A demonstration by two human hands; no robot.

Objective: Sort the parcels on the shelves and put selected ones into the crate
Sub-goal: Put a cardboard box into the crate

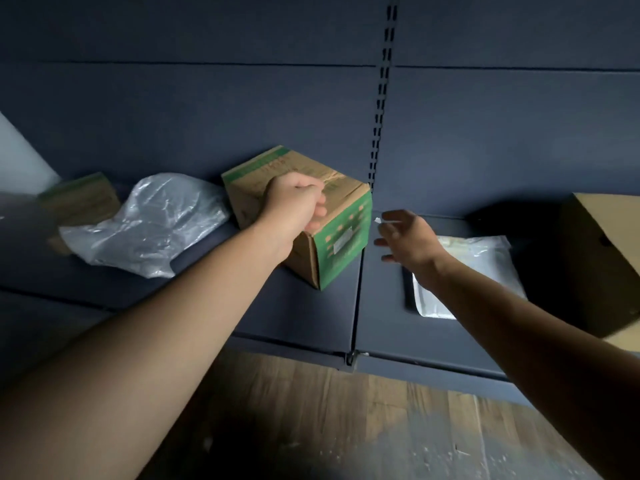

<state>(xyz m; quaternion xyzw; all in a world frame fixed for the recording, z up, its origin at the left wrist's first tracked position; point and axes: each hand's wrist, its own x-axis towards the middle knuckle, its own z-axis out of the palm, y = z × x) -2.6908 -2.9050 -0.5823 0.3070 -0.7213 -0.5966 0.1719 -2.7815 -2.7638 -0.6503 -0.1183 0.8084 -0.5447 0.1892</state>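
On shelf (311, 306), mid-bay: box (346, 233) under left hand (294, 206), fingers curled over its top front edge, gripping. Box looks tipped, not yet off the shelf. Right hand (405, 237) spread wide, just beside box's right face, apparently not touching. Step, as I read it: picking one parcel. Next: right hand braces that face, then lift out.

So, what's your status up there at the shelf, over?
Left hand grips the green-and-brown box by its top. Right hand open, apart from it, above a flat grey parcel. Clear plastic bag beside the box; crate not in view.
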